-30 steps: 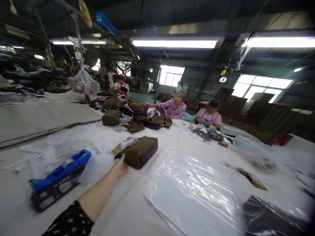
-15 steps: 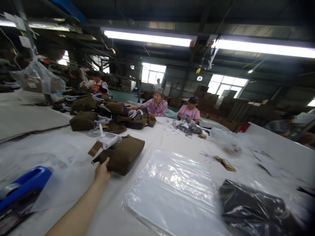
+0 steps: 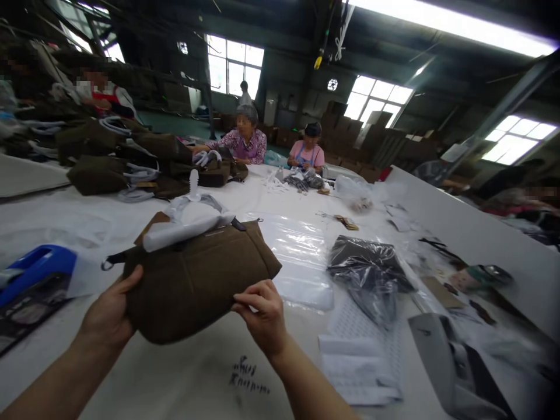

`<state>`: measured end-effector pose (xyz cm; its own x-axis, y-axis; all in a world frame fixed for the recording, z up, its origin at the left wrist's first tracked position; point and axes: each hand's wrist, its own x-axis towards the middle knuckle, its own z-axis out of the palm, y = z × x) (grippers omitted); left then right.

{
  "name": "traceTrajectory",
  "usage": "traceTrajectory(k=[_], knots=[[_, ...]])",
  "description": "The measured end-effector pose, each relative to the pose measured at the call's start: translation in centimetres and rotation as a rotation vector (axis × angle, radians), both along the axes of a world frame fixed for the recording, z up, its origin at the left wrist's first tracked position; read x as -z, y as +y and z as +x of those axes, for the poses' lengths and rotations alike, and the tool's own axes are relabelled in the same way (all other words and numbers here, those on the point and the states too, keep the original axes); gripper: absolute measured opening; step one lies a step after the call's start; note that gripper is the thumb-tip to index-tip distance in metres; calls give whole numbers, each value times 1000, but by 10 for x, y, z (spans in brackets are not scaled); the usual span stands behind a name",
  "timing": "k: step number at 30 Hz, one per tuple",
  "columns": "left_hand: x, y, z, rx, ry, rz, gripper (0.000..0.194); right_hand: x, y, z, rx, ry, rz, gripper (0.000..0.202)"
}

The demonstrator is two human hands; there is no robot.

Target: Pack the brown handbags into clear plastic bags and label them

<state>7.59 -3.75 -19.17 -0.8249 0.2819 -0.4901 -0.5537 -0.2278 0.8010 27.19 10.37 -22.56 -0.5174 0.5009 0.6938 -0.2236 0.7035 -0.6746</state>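
I hold a dark olive-brown bag (image 3: 196,280) up over the white table (image 3: 184,379), close to me. My left hand (image 3: 109,315) grips its left end, near a metal ring on a short strap. My right hand (image 3: 262,312) pinches its lower right edge. White wrapped handles (image 3: 186,224) and a brown paper tag lie on top of the bag.
A blue tape dispenser (image 3: 32,277) lies at the left. Clear plastic bags (image 3: 297,256), a dark packed bag (image 3: 370,265) and white sheets lie to the right. A pile of similar bags (image 3: 126,163) sits farther back, where two seated people (image 3: 247,140) work.
My left hand reached the bag far out on the table, then pulled it in and raised it. My right hand came into view and took its other end.
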Motion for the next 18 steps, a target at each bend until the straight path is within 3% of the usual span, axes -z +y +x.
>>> traceTrajectory(k=[4, 9, 11, 13, 15, 18], knots=[[-9, -8, 24, 47, 14, 4, 19, -4, -13, 23, 78, -7, 74, 5], [-20, -10, 45, 94, 93, 43, 18, -19, -23, 42, 127, -196, 363, 21], [-25, -12, 52, 77, 156, 48, 18, -21, -28, 54, 58, -225, 407, 23], [-27, -20, 57, 44, 251, 48, 21, -17, -34, 73, -112, -275, 436, 26], [-23, -33, 63, -10, 422, -10, 25, -8, -35, 95, -236, -349, 453, 30], [4, -57, 71, -82, 901, -284, 20, 0, -24, 119, -150, -397, 181, 33]])
